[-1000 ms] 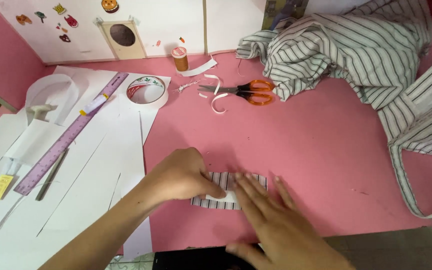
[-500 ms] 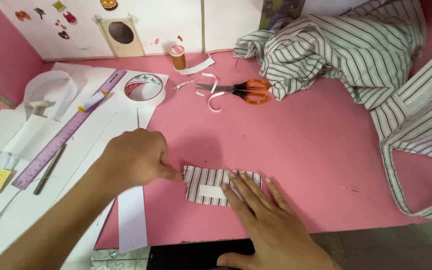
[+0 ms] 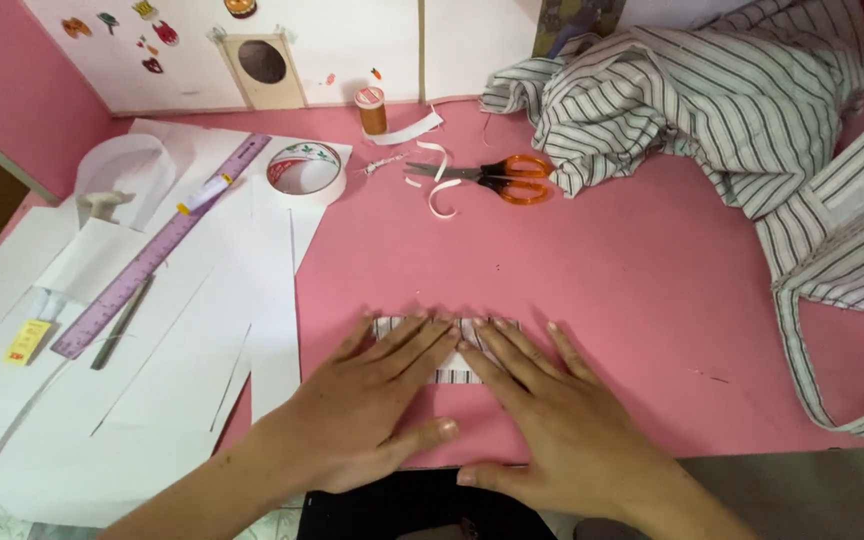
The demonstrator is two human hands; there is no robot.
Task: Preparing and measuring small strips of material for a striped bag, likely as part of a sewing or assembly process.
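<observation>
A small folded piece of black-and-white striped fabric (image 3: 455,374) lies on the pink table (image 3: 632,290) near the front edge. My left hand (image 3: 372,400) lies flat on its left part, fingers spread and pointing away from me. My right hand (image 3: 542,415) lies flat on its right part, fingers spread as well. Both palms press down on the piece and cover most of it; only its far edge and a bit between the hands show. Neither hand grips anything.
Orange-handled scissors (image 3: 497,178) and white paper strips (image 3: 439,195) lie at the back middle, by a thread spool (image 3: 371,110). A tape roll (image 3: 304,170), purple ruler (image 3: 157,250) and white paper sheets (image 3: 182,350) fill the left. Striped cloth (image 3: 712,100) is heaped at the back right.
My left hand has come back from the paper sheets at the left and now lies flat on the striped piece beside my right hand. The piece looks folded narrower.
</observation>
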